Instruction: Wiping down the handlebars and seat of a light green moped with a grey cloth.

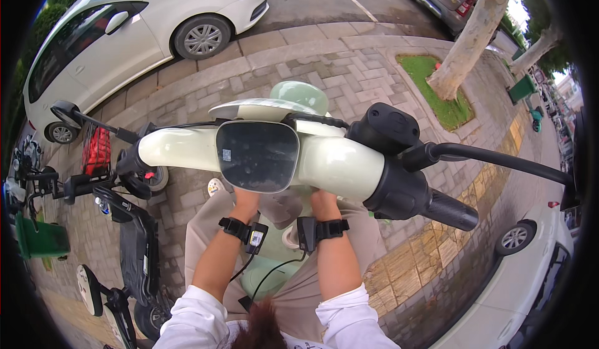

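Before me stands a pale green-white electric scooter, its handlebar cover (pixel 343 165) spanning left to right with a dark display (pixel 258 157) in the middle. My left hand (pixel 246 199) reaches under the display's lower edge, and only its wrist end shows. My right hand (pixel 323 200) goes in below the cover, just right of the display. The fingers of both are hidden, so what they touch cannot be seen. Each wrist wears a black strap with a small box and cable. The right grip (pixel 450 210) and its black mirror stem (pixel 499 155) have no hand on them.
A white car (pixel 125 34) is parked at far left, another (pixel 524 280) at lower right. Another two-wheeler with a dark seat (pixel 138 249) stands close on my left, near a green bin (pixel 43 238). A tree trunk (pixel 471 40) rises from a grass patch (pixel 458 108) at far right.
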Action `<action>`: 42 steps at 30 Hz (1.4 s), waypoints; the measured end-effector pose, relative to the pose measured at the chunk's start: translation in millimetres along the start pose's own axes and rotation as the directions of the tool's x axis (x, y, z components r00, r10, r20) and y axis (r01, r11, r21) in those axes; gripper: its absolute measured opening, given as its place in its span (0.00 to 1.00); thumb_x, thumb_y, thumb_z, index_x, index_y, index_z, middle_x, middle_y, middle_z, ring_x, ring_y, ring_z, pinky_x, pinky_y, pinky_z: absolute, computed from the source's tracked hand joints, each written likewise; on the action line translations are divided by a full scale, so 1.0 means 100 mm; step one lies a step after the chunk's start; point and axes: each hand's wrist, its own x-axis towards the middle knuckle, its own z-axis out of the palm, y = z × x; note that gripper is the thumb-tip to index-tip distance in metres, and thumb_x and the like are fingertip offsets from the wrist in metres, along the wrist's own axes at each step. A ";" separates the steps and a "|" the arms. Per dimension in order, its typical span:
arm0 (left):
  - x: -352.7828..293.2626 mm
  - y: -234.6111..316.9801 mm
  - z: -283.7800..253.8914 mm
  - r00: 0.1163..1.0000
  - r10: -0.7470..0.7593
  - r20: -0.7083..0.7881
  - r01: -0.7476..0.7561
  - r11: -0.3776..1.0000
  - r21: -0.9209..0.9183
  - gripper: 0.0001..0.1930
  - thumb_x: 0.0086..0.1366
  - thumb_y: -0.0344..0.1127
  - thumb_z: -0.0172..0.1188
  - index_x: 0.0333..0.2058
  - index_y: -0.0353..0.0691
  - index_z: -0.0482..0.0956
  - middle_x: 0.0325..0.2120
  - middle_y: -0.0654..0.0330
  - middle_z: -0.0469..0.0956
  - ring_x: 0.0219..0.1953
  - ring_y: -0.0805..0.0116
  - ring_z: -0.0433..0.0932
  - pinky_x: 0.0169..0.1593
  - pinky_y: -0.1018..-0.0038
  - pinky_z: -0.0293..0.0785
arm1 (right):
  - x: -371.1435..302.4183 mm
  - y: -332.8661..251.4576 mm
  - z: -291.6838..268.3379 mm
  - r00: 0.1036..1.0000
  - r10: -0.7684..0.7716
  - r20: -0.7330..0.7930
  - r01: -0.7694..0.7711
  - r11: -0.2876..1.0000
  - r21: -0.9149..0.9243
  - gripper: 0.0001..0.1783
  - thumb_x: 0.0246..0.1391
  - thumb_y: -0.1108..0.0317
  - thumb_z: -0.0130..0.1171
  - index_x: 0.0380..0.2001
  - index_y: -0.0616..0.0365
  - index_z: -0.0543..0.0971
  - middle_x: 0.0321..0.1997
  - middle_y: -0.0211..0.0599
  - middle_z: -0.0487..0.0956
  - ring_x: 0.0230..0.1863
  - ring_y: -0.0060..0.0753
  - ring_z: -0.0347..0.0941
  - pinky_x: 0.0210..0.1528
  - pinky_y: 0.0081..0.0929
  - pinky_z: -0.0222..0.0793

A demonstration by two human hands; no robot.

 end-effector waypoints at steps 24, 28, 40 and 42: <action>-0.18 -0.01 0.24 0.994 0.104 0.040 -0.107 0.992 0.070 0.21 0.45 0.16 0.57 0.42 0.32 0.68 0.37 0.61 0.72 0.34 0.71 0.72 0.39 0.79 0.67 | -0.20 -0.47 0.25 0.938 -0.234 0.257 0.318 0.875 -0.365 0.22 0.47 0.72 0.48 0.49 0.55 0.62 0.47 0.31 0.66 0.46 0.29 0.63 0.44 0.23 0.60; -0.11 0.07 -0.13 0.999 0.029 -0.042 -0.026 0.997 0.075 0.13 0.42 0.17 0.58 0.31 0.30 0.75 0.28 0.62 0.75 0.28 0.74 0.72 0.33 0.81 0.68 | -0.05 -0.09 0.23 0.893 -0.301 0.335 0.444 0.715 -0.540 0.23 0.47 0.72 0.49 0.49 0.57 0.61 0.47 0.32 0.67 0.46 0.29 0.63 0.44 0.22 0.60; -0.46 0.06 0.07 0.954 -0.104 0.281 0.045 0.977 0.210 0.12 0.51 0.23 0.55 0.37 0.31 0.71 0.30 0.61 0.73 0.31 0.77 0.71 0.36 0.81 0.67 | -0.40 -0.24 -0.43 0.816 -0.261 0.516 0.528 -0.026 -0.849 0.20 0.46 0.73 0.49 0.45 0.62 0.66 0.51 0.43 0.64 0.52 0.41 0.58 0.52 0.31 0.53; -0.60 -0.04 0.28 0.924 -0.107 0.367 0.020 0.972 0.233 0.13 0.52 0.25 0.55 0.39 0.31 0.69 0.31 0.60 0.73 0.31 0.76 0.71 0.37 0.81 0.67 | 0.02 -0.53 -0.07 0.800 -0.285 0.527 0.533 -0.065 -0.844 0.20 0.46 0.73 0.49 0.45 0.62 0.66 0.51 0.43 0.64 0.52 0.41 0.58 0.52 0.32 0.53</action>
